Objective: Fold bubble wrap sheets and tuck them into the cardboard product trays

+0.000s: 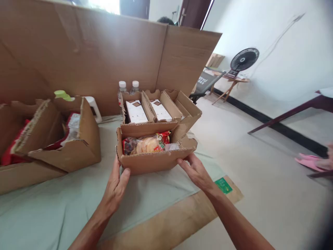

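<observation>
A small open-topped cardboard box (153,163) sits between my hands, turned lengthwise in front of me. Inside it lie packaged snacks (148,144) in clear and red wrapping. My left hand (116,182) grips its left end, thumb on the near side. At the right end, my right hand (194,170) holds the lower corner, its fingers partly hidden beneath. Just behind stand more cardboard boxes; one holds a white carton (136,111), another a second white carton (160,110). The rightmost box (191,106) shows bare inner walls.
Larger cardboard boxes (88,139) with red packages stand at left. Two white-capped bottles (122,91) and a white-handled container (94,108) stand behind. A tall cardboard panel (109,59) rises at the back. Pale green cloth (78,198) covers the table. A fan (244,59) stands farther right.
</observation>
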The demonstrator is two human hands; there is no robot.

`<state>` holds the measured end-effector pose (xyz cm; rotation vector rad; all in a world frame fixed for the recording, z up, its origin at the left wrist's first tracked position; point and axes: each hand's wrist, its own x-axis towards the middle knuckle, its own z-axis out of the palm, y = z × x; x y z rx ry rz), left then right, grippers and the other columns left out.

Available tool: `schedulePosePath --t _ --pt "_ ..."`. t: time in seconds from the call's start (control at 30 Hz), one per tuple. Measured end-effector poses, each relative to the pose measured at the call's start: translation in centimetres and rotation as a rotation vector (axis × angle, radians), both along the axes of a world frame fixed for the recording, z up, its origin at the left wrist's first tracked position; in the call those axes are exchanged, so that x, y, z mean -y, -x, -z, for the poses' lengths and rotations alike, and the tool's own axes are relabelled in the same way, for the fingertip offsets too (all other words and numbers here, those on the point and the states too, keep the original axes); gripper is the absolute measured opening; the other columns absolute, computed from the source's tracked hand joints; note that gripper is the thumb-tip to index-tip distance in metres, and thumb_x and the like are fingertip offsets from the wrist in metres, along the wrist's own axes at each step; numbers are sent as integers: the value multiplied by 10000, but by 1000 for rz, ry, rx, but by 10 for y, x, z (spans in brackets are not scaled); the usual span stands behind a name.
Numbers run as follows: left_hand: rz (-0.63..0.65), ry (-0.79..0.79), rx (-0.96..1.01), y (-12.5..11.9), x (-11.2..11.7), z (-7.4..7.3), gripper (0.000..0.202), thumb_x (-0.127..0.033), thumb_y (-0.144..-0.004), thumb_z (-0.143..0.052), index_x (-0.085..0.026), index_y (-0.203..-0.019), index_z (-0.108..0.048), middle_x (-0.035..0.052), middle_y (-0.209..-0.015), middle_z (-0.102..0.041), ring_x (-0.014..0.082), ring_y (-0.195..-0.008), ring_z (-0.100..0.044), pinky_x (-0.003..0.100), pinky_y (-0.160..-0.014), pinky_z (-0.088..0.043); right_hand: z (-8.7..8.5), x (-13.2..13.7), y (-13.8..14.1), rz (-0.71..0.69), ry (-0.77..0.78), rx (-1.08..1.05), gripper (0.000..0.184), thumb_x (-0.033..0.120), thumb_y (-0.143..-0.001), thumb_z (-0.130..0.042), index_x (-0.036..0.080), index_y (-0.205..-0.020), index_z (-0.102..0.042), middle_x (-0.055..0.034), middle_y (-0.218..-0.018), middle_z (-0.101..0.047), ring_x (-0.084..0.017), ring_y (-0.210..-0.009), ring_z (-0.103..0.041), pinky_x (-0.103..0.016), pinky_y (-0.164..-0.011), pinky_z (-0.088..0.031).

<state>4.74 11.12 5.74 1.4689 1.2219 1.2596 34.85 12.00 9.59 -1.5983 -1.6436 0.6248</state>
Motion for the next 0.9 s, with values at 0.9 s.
schedulePosePath --t 0.9 --pt "-636 91 -59 101 101 -71 584 -524 -988 -532 -310 -1527 -457 45 -1475 -580 289 -1401 -498 443 -1231 -340 -56 60 138 -280 -187 -279 243 333 -882 -709 221 -1098 -710 -56 -1043 -771 -222 -945 -694 -339 -834 -569"
